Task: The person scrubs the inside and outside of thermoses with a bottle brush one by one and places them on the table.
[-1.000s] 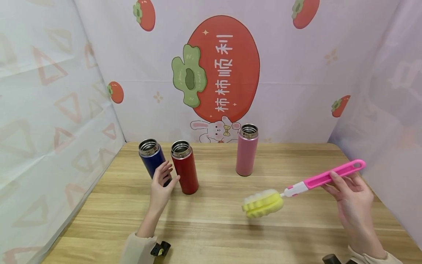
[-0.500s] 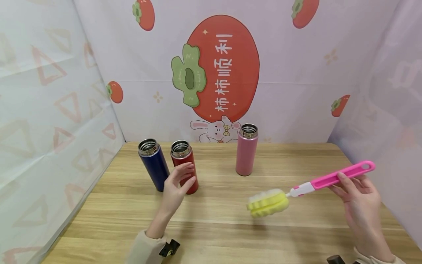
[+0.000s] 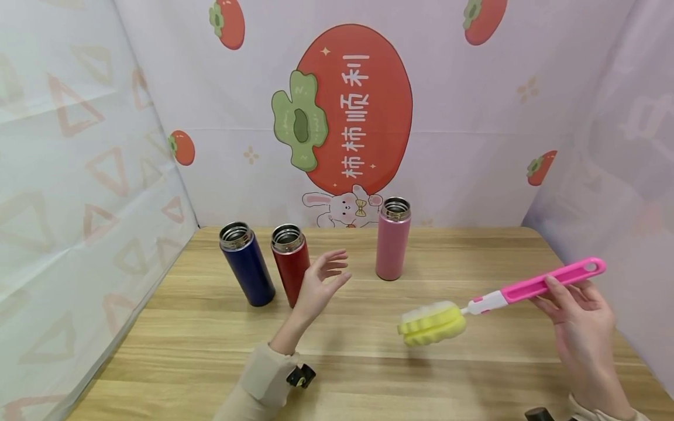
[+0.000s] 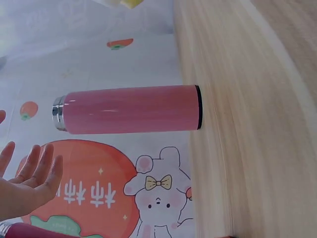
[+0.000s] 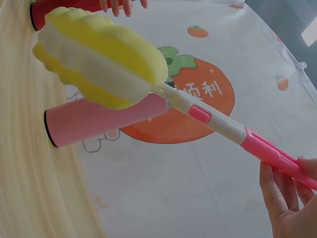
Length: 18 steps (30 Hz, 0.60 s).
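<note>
Head: your empty left hand [image 3: 318,287] is left of the pink bottle [image 3: 392,248], apparently at the reaching step; grasping calls for curling round it. Your right hand [image 3: 583,327] grips the brush [image 3: 492,302], right of the bottle and nearer you.

Left wrist: the bottle stands untouched.

Right wrist: the sponge [image 5: 101,57] partly hides the bottle.

Brush hndl [image 3: 529,289] glossy plastic; tbl [image 3: 379,380] smooth wood.

The brush handle [image 3: 526,289] is pink and white, its sponge [image 5: 105,58] yellow-and-white striped.

Head view looks down; wrist views (nearer, sideways) share pink bottle [image 4: 131,110].
</note>
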{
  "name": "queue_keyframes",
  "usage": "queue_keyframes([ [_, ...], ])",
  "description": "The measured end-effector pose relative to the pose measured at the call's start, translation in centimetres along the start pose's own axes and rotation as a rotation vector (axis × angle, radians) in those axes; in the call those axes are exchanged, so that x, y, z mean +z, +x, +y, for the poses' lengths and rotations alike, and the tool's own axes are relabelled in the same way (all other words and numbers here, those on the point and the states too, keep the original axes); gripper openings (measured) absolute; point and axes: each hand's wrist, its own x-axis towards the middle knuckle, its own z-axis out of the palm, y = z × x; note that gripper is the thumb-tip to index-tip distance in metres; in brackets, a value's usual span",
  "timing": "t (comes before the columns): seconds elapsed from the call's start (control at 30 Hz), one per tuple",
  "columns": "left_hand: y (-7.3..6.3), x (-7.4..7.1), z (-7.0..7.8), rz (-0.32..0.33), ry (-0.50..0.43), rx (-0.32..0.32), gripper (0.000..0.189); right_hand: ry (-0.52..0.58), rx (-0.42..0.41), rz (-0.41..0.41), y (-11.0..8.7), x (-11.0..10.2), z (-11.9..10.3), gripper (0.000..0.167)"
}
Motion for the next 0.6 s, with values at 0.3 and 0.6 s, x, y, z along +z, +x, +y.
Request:
queue_keyframes([
  [0.3,2.9,2.0,-1.6,-0.038,0.005,-0.074,0.045,0.039,0.001,0.033,0.0,-0.5,-0.3,0.022],
  [0.6,6.0,3.8,-5.8,-0.063,0.06,-0.157,0.061,0.064,-0.021,0.048,0.0,-1.0,-0.6,0.023],
])
